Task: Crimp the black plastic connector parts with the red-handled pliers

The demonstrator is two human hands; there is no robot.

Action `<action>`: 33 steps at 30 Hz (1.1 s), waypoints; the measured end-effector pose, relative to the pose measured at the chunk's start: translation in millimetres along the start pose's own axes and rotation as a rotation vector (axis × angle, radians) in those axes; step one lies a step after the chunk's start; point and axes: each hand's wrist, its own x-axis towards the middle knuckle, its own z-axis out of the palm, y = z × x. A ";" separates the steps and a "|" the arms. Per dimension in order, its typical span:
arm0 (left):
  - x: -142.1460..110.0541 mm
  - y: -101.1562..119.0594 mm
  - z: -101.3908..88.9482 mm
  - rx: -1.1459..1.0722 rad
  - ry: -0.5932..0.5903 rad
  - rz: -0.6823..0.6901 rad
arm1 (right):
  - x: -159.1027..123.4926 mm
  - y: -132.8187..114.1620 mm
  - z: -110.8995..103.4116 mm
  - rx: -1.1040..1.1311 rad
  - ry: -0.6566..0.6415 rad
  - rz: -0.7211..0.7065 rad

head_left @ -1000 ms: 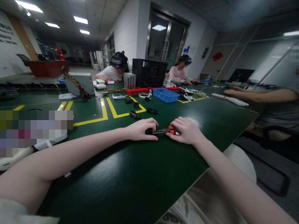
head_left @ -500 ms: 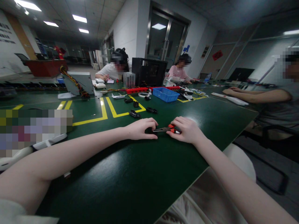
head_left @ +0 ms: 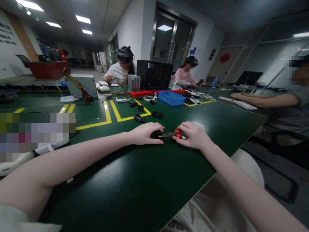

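My right hand [head_left: 193, 135] is closed round the red handles of a pair of needle-nose pliers [head_left: 172, 134], whose metal jaws point left. My left hand [head_left: 146, 133] is curled over a small black part [head_left: 154, 135] on the green table [head_left: 135, 180], holding it where the plier tips meet it. Both hands rest on the tabletop, nearly touching. Most of the black part is hidden under my left fingers.
Several small black parts [head_left: 139, 118] lie beyond my hands inside yellow tape lines [head_left: 113, 111]. A blue bin [head_left: 171, 98], a red strip [head_left: 142, 93] and a black computer case [head_left: 154, 75] stand further back. Two people sit at the far side; another person's arm [head_left: 260, 100] rests at the right.
My hands and the pliers have stayed almost in place. The person at the far left of the back has sat up a little.
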 end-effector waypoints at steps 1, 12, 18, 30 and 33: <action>-0.1 -0.1 0.1 0.007 0.005 -0.006 | 0.0 0.1 0.2 0.004 -0.008 0.002; 0.1 -5.9 6.6 0.112 0.026 -0.158 | 0.6 -0.6 -1.7 0.034 -0.034 0.032; -0.9 -0.9 3.7 0.098 0.069 -0.114 | 0.7 -0.8 -2.2 0.033 -0.052 0.047; -1.9 4.5 2.3 0.107 0.112 -0.098 | 0.8 -2.8 -3.6 0.027 -0.061 0.063; -1.3 5.0 1.1 0.086 0.128 -0.113 | 1.5 -3.6 -3.4 0.007 -0.040 0.055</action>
